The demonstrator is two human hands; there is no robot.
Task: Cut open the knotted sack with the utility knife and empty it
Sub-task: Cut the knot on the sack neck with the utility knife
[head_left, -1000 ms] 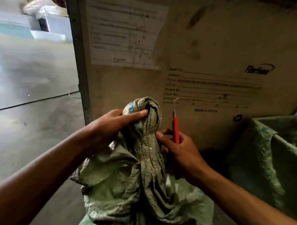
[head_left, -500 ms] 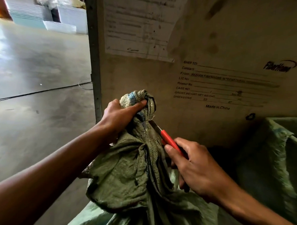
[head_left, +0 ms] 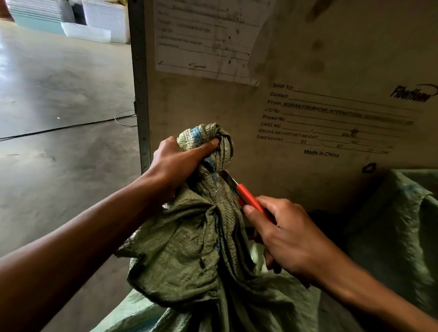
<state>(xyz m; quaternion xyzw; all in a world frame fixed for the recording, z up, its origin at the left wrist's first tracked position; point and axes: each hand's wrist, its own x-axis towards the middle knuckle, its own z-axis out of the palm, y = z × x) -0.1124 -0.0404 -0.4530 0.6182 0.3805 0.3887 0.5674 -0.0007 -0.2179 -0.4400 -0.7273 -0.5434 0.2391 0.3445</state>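
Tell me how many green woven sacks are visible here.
2: the knotted sack in the centre, held at its knot, and a second sack at the right edge. Others may be hidden.

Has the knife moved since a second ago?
Yes. The utility knife has tipped from upright beside the knot to slanting, its blade now at the sack's neck just under it.

"FiberHome", "SHIP TO", "Made in China" on crate (head_left: 318,57)

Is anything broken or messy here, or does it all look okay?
Mostly okay. The paper sheet stuck on the big crate is smudged, with a torn lower corner, and the crate has dark stains. The sack is crumpled, but no cut shows yet where the knife touches it below the knot.
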